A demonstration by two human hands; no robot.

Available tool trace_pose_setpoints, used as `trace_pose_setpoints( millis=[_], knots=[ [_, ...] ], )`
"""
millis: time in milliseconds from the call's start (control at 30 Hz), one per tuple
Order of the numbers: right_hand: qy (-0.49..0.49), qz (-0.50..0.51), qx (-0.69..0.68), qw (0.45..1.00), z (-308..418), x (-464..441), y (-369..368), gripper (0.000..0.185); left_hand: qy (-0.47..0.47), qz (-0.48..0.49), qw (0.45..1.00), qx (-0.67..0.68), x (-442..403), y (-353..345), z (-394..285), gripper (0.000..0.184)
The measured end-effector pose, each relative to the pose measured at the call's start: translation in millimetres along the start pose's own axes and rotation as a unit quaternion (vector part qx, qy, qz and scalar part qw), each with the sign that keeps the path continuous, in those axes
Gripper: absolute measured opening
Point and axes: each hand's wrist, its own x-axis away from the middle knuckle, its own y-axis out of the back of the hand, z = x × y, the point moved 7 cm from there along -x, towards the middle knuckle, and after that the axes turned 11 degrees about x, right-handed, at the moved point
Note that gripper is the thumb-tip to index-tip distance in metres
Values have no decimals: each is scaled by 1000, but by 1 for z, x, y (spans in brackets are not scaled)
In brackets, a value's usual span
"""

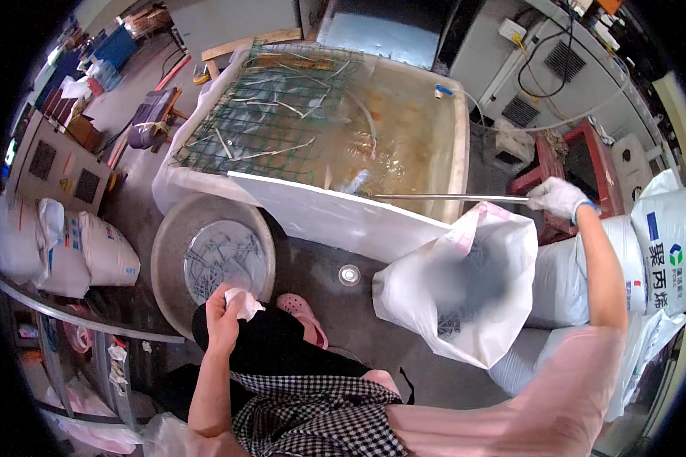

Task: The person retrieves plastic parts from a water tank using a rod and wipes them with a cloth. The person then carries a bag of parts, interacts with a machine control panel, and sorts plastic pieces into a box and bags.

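My right hand (560, 199), in a white glove, is closed around one end of a long thin metal rod (457, 198). The rod stretches left over the white board and the edge of a tub (460, 137) of brownish water. Near its far end a pale, blurred object (354, 183) shows at the water; I cannot tell if they are joined. My bare left hand (222, 314) is closed on a crumpled white piece of cloth (245, 303), perhaps a glove. That hand is above the near rim of a round basin (168, 259) containing several thin grey parts (221, 259).
Green wire mesh (274, 114) with pale strips covers the tub's left half. A white board (328, 213) leans along its front. An open white sack (411, 297) with dark contents stands right of centre. Full sacks (663, 244), a red frame (587, 152) and a metal rack (91, 316) flank me.
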Motion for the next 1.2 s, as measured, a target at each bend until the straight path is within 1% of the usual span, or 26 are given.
trace_pose_setpoints(
  millis=[33,67,100,167,200,233,300,367,400,433,500,567,600,667,700,733,800,833,900,933,967,1033,1067,1100,1167,1200],
  knots=[
    [-1,5,-15,1000,11,1,-2,35,6,-4,1000,1,1,3,3,7],
    [-23,30,-22,999,20,2,-9,32,6,-9,1000,3,1,5,4,7],
    [-3,22,-58,998,19,-5,-23,32,11,-9,1000,2,1,6,3,7],
    [-39,29,-90,995,23,-16,-44,33,15,-11,1000,-1,-2,7,2,8],
    [-23,43,-147,988,22,-29,-59,34,15,-12,1000,4,-2,8,3,9],
    [-2,19,-141,990,42,-31,-55,36,13,-13,1000,9,-3,7,3,9],
    [15,13,-178,984,62,-55,-67,38,15,-9,1000,11,-6,5,3,9],
    [27,-32,-124,991,80,-90,-74,40,15,-8,1000,14,-8,5,2,9],
    [57,-74,-93,991,99,-98,-68,39,19,-12,1000,9,-8,6,3,9],
    [20,-43,-73,996,118,-101,-60,39,21,-15,1000,4,-8,7,3,9],
    [-12,-43,-12,999,127,-109,-50,37,17,-19,1000,-1,-6,10,-1,10],
    [11,-82,-22,996,105,-114,-45,40,0,-28,1000,-7,-3,18,-3,11],
    [18,-86,-26,996,95,-100,-33,40,3,-32,999,30,-2,22,-2,11],
    [28,-77,-21,996,64,-74,-20,38,1,-41,998,42,-3,23,-2,10],
    [6,-83,-15,996,50,-53,-8,38,-1,-53,997,55,-3,23,-4,10],
    [-21,-83,-37,996,33,-34,-2,36,3,-54,997,50,-4,20,-6,10],
    [-45,-78,-60,994,8,-2,6,33,9,-43,998,44,-8,17,-4,10],
    [-54,-66,-99,991,-1,12,7,32,11,-36,998,43,-10,15,-4,10],
    [-123,10,-112,986,-11,31,8,33,15,-26,999,44,-15,9,-3,10],
    [-146,23,-101,984,-4,37,11,34,15,-21,998,52,-17,5,-3,10],
    [-145,23,-105,984,-4,34,4,34,15,-21,999,48,-20,1,-4,10],
    [-70,-8,-96,993,8,13,-14,37,25,-10,999,48,-23,-9,-4,10],
    [-51,-3,-89,995,17,-1,-27,38,38,-11,999,28,-23,-10,-5,10],
    [-30,1,-80,996,29,-19,-40,39,37,-16,999,30,-23,-12,-6,10],
    [-2,-18,-69,997,58,-49,-53,42,13,4,999,30,-20,-17,-9,10],
    [7,-13,-89,996,64,-71,-69,41,14,0,999,30,-19,-14,-8,10]
  ],
)
